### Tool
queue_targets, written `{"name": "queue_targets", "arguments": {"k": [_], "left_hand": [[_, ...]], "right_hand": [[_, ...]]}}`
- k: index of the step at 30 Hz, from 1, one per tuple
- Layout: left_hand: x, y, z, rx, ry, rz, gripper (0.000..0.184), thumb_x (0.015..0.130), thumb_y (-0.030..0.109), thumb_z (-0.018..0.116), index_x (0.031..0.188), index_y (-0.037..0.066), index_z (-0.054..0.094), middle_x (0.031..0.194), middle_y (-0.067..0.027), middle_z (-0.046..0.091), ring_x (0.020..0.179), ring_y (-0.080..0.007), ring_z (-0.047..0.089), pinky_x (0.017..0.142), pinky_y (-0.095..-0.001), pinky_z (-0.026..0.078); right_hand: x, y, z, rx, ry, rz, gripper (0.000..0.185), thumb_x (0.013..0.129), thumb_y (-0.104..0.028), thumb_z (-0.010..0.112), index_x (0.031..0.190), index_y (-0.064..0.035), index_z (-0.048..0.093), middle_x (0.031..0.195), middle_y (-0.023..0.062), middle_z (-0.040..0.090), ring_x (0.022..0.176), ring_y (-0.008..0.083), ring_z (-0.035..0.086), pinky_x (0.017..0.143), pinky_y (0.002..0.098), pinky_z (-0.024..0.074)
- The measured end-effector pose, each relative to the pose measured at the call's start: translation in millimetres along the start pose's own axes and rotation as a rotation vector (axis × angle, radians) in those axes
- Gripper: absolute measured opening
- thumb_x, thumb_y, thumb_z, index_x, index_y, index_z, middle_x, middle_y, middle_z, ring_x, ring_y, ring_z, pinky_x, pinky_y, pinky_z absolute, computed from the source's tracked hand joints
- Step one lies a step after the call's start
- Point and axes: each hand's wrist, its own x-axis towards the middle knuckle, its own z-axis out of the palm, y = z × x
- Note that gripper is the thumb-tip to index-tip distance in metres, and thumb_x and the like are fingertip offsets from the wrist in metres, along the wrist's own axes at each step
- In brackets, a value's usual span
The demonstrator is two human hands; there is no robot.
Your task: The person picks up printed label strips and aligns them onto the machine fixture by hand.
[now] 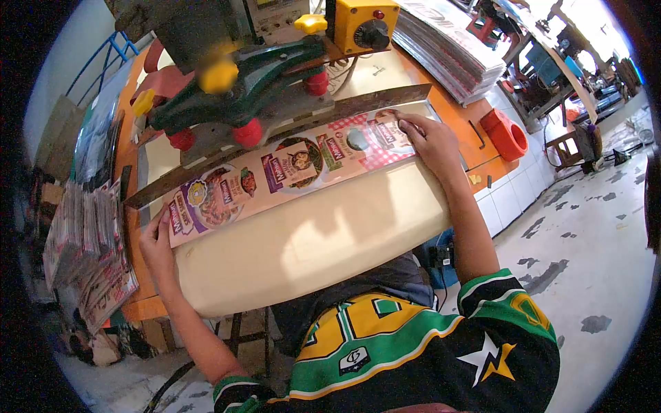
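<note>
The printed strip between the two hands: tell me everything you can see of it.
The printed strip is long and narrow, pale peach, with food pictures, purple and green labels, and a red-and-white checked patch toward its right end. It looks like thin paper or film; which, I cannot tell. It lies roughly flat, slanting up to the right in the picture, beyond the cream board and alongside a metal bar. The left hand touches its left end, the right hand its right.
</note>
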Motion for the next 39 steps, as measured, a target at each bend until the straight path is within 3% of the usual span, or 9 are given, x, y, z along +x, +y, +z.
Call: {"name": "queue_targets", "arguments": {"k": [12,20,29,39], "left_hand": [[-1,0,-2,0.097,0.000,-0.033,0.036,0.103,0.027,0.060,0.128,0.004,0.070,0.112,-0.0150,0.074,0.098,-0.0148,0.066,0.087,-0.0321,0.051],[0,-8,-1,0.073,-0.010,0.001,0.038,0.103,0.029,0.060,0.129,0.003,0.069,0.119,-0.0169,0.073,0.106,-0.0193,0.067,0.095,-0.0333,0.049],[0,-5,-1,0.062,0.011,-0.003,0.041,0.102,0.033,0.062,0.129,0.004,0.069,0.116,-0.0171,0.074,0.104,-0.0189,0.067,0.095,-0.0339,0.049],[-2,12,0,0.069,-0.001,-0.107,0.037,0.102,0.027,0.059,0.128,0.002,0.069,0.114,-0.0164,0.074,0.104,-0.0182,0.067,0.093,-0.0333,0.049]], "right_hand": [[2,2,-2,0.096,-0.012,0.037,0.033,0.097,-0.045,0.060,0.116,-0.0246,0.077,0.097,0.0163,0.075,0.092,0.0354,0.071,0.085,0.0454,0.0533],[4,5,1,0.075,-0.046,0.064,0.033,0.097,-0.045,0.060,0.117,-0.0247,0.076,0.098,0.0162,0.074,0.092,0.0351,0.071,0.085,0.0451,0.0530],[4,7,1,0.065,-0.037,0.004,0.031,0.097,-0.042,0.061,0.116,-0.0224,0.076,0.098,0.0171,0.074,0.092,0.0348,0.071,0.084,0.0453,0.0532],[-1,-2,-4,0.110,-0.016,0.027,0.030,0.098,-0.039,0.061,0.116,-0.0207,0.076,0.103,0.0178,0.074,0.096,0.0357,0.071,0.086,0.0447,0.0530]]}}
